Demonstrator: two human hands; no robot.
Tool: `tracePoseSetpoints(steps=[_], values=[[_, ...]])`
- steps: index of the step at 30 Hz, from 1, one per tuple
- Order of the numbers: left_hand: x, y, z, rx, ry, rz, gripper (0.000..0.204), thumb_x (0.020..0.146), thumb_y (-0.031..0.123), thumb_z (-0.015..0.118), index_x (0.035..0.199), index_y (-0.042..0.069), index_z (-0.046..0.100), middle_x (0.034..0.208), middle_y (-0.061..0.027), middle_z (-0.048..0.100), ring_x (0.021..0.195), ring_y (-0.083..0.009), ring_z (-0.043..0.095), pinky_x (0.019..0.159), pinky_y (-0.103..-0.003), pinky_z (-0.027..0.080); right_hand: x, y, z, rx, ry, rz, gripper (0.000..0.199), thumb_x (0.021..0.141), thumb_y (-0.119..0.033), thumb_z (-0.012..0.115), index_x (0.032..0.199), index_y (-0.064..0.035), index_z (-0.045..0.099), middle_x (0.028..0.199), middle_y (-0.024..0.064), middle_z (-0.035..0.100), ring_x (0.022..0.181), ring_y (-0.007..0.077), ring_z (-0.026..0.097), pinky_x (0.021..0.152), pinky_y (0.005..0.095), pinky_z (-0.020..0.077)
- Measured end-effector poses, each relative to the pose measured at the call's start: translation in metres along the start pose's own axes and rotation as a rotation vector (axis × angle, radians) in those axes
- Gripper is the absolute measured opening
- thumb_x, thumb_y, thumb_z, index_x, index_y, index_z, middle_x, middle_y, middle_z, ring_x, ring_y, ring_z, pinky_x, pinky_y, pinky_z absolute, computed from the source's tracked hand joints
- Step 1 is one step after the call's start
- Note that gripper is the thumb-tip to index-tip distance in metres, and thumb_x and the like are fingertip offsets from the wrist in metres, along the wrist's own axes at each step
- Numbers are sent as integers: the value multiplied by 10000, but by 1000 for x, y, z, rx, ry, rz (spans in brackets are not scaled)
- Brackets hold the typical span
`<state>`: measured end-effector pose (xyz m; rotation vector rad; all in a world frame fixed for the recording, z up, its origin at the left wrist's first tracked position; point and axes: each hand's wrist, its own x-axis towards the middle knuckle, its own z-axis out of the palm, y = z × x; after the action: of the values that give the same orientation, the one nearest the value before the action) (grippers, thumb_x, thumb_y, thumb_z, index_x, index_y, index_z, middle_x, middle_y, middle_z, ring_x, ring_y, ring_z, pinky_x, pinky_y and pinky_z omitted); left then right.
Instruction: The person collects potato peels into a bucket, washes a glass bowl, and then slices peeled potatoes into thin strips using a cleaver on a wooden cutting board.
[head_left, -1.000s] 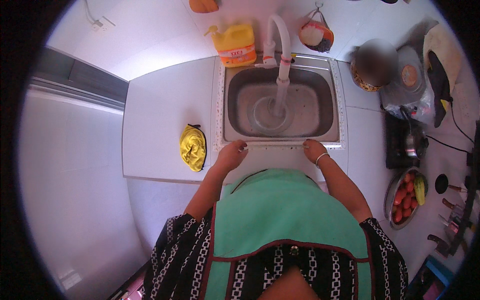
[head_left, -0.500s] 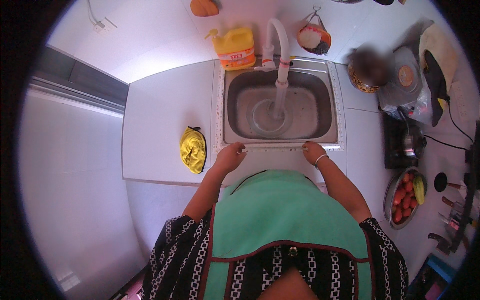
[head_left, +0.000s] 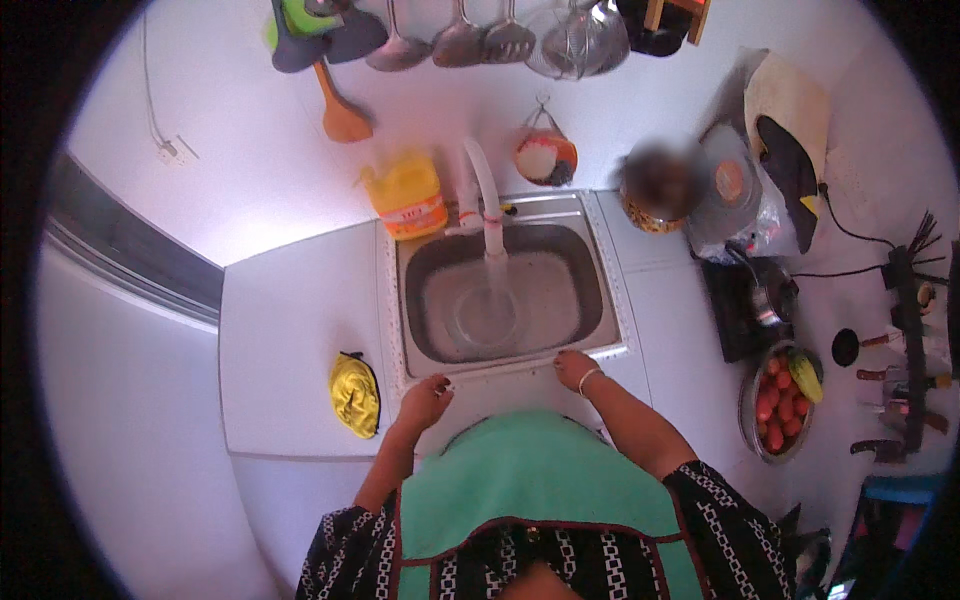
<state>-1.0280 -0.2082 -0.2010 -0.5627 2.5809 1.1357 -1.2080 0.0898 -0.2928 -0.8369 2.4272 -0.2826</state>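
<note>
Here, left hand and right hand lay apart

The steel sink had rounded corners and a speckled border, the curved tap smooth white. In the basin, beneath the tap, sat a round, see-through bowl. Both hands curled by the sink's near edge; whether gripping it, I couldn't tell.

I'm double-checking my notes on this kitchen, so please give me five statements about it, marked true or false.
1. A clear bowl is in the sink. True.
2. The left hand is inside the bowl. False: it is outside, by the sink's front edge.
3. A bracelet circles the wrist of the right hand. True.
4. The yellow cloth lies right of the sink. False: it lies left.
5. Red vegetables lie in a tray. True.
</note>
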Motion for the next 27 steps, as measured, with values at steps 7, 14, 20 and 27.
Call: tracePoseSetpoints(steps=[7, 14, 20, 27], values=[[-7, 5, -8, -25, 20, -16, 313, 802, 263, 604, 1025, 43, 594, 942, -132, 655, 868, -291, 632, 764, -381, 492, -9, -16, -15, 8, 1, -40, 292, 794, -173, 455, 946, -9, 642, 1020, 192, 614, 949, 335, 594, 867, 420, 459], [-5, -4, -3, -47, 16, 13, 309, 806, 259, 603, 1025, 41, 586, 941, -136, 653, 859, -293, 633, 757, -380, 493, -3, -9, -9, 19, 8, -51, 272, 791, -222, 501, 941, -60, 659, 1034, 175, 603, 972, 333, 570, 882, 404, 452], [-5, -4, -3, -4, 23, 43, 307, 803, 255, 603, 1014, 33, 592, 939, -145, 651, 863, -302, 629, 757, -388, 492, -7, -14, -13, 67, -5, 34, 254, 793, -209, 506, 935, -59, 653, 1037, 172, 601, 973, 332, 571, 884, 394, 452], [-3, -4, -3, -26, 45, 42, 302, 803, 251, 601, 1016, 38, 591, 934, -139, 654, 859, -299, 629, 754, -390, 491, -5, -7, -6, -7, 15, -59, 239, 786, -196, 521, 937, -64, 651, 1066, 173, 588, 990, 331, 564, 896, 390, 446]])
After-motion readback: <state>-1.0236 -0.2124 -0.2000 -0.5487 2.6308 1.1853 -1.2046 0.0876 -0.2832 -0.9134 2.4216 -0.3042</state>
